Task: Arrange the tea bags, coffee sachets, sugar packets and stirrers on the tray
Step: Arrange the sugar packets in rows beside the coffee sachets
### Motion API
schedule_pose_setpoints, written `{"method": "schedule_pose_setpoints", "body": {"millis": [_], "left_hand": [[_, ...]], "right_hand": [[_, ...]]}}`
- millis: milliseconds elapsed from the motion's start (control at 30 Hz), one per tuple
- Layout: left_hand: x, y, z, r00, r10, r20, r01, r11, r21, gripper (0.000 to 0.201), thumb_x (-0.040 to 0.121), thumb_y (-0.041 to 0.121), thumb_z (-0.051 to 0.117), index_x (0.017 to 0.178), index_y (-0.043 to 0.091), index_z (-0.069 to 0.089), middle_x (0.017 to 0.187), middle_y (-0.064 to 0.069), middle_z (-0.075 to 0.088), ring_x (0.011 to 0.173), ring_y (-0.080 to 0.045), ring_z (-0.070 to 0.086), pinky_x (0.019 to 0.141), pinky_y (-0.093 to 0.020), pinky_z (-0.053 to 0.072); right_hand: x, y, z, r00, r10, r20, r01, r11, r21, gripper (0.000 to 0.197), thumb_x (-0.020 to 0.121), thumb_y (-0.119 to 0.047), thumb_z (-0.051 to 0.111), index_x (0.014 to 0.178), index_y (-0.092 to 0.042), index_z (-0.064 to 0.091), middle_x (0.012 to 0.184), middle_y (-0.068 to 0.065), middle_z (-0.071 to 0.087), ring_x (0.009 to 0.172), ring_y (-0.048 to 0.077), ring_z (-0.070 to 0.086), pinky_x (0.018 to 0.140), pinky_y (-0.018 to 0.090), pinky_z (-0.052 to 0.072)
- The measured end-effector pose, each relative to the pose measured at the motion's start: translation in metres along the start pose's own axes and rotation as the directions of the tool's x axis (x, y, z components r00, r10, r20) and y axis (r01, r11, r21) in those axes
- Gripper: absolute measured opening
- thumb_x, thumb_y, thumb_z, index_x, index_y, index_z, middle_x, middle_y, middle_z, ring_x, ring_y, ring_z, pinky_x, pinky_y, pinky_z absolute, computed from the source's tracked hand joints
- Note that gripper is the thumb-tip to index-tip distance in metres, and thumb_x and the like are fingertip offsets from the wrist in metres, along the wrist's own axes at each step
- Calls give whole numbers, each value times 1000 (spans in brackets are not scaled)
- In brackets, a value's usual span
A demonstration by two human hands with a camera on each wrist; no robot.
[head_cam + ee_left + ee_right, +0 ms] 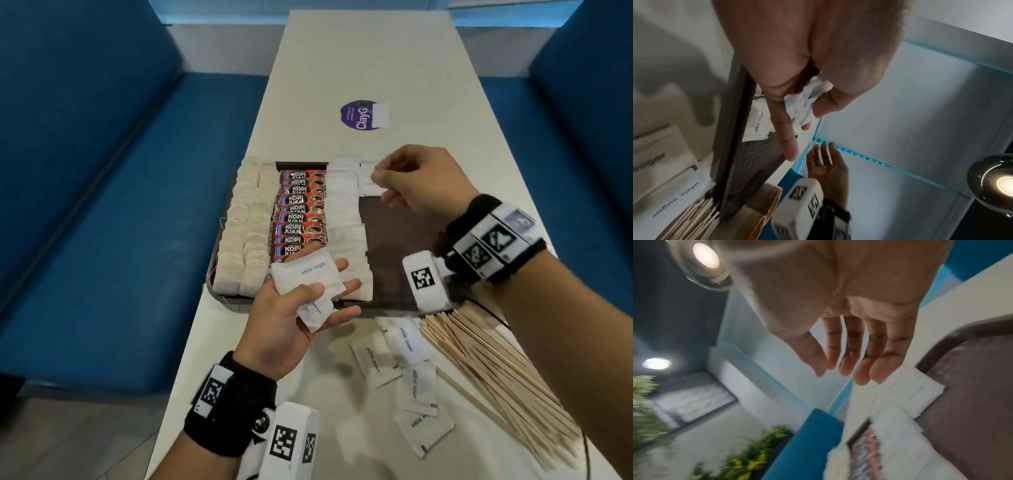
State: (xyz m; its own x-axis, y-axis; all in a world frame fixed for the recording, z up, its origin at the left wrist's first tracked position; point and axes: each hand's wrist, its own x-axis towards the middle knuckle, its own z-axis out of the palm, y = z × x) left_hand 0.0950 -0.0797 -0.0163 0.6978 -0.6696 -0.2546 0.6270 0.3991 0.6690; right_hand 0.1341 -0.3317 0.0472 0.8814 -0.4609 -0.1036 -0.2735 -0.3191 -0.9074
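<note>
A dark brown tray (394,240) lies on the white table. It holds two columns of tea bags (245,233), a column of red coffee sachets (299,212) and a column of white sugar packets (344,212). A second sugar column (368,174) begins at the far edge. My left hand (334,287) is palm up over the tray's near edge, thumb pressing several sugar packets (305,277) against its fingers. My right hand (382,186) hovers over the far sugar packets (910,391), fingers straight and empty (844,371). Wooden stirrers (496,370) lie in a pile on the table at the near right.
Several loose sugar packets (407,342) lie on the table between the tray and me. A purple sticker (358,114) sits farther up the table. Blue benches (102,171) flank the table on both sides. The tray's right half shows bare brown surface.
</note>
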Motion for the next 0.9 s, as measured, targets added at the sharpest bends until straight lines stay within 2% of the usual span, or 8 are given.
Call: {"method": "schedule_pose_setpoints", "body": {"millis": [67,133,233,367,467,667,833,900], "left_hand": [[-4,0,6,1000,-2,10,1,999,53,56,94,-2,54,148,13,47,138,-20,63,121,-48,63,79,-48,61],[-6,0,10,1000,-7,-12,8,995,96,56,93,1,59,147,13,49,135,-19,65,118,-47,65,72,-44,61],[-14,0,19,999,-1,-39,6,990,142,50,90,7,64,139,11,58,132,-20,67,114,-48,67,62,-38,60],[-22,0,27,1000,2,-1,-2,974,229,41,91,8,66,132,13,64,126,-21,70,102,-47,71,58,-34,59],[-26,-1,30,1000,-24,-15,27,957,290,40,88,9,70,129,12,66,120,-21,72,93,-41,74,56,-32,58],[-28,-6,26,996,-35,-80,63,923,379,39,81,18,77,117,5,72,105,-17,75,71,-27,68,52,-28,52],[-27,-7,24,995,-53,-83,79,930,360,49,81,20,78,120,-5,60,89,-12,66,62,-24,56,47,-26,45],[-26,-7,23,994,-51,-93,79,940,331,45,81,21,78,116,-1,60,87,-11,64,61,-23,55,46,-25,43]], "right_hand": [[-40,-12,2,992,-70,104,65,996,57,8,89,-17,78,91,-12,73,83,1,74,72,23,72,72,38,60],[-74,-15,7,979,-104,176,91,993,82,14,90,-15,77,99,-7,71,89,7,73,73,29,70,72,41,60],[-110,-5,15,973,-78,216,76,997,19,22,88,-26,79,107,-20,70,95,1,72,86,29,71,77,47,62],[-130,16,17,969,-20,248,-12,992,125,28,85,-37,82,107,-21,74,99,5,73,86,32,72,78,56,62],[-142,21,14,965,-74,250,41,990,137,14,90,-30,78,99,-18,78,96,5,77,88,30,73,82,52,61],[-156,33,13,972,-37,232,-18,973,231,11,89,-19,78,92,-8,77,84,9,77,75,21,72,69,34,61],[-160,37,15,971,58,233,-152,899,410,15,93,-7,70,102,5,69,92,23,75,80,34,72,67,36,62],[-159,36,13,967,86,238,-192,864,466,15,93,-3,68,104,7,67,94,25,74,77,37,71,65,36,62]]}}
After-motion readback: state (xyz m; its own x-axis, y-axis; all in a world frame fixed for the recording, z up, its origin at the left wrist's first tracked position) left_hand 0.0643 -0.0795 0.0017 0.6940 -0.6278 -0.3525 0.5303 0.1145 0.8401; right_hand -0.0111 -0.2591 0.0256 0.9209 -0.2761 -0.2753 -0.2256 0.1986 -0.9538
